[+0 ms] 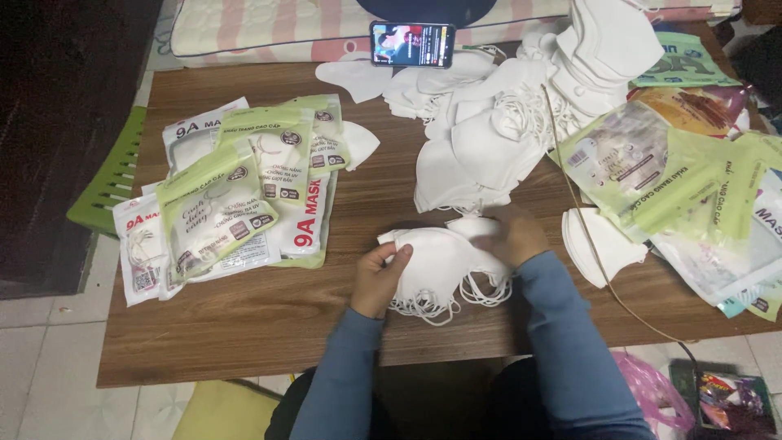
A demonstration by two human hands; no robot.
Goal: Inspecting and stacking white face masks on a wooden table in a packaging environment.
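Stack of masks (440, 265): white, folded, ear loops dangling at 6 o'clock; held low on the wooden table (269, 318).
Left hand (376, 281): pinched on the stack's left edge.
Right hand (511, 235): pressed over the stack's top right.
Risk: loops may be snagged and the stack fanned apart if the grip is loosened.
Surroundings: loose mask heap (489, 130) at 12 o'clock, packaged masks (236, 195) at 9 o'clock.

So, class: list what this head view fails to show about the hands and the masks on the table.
- Right hand: fingers hidden behind the stack of white masks.
- Number of masks in the stack: layers too thin to count.
- Phone screen: too small to make out.
- Packets at right: cut off by the frame edge.
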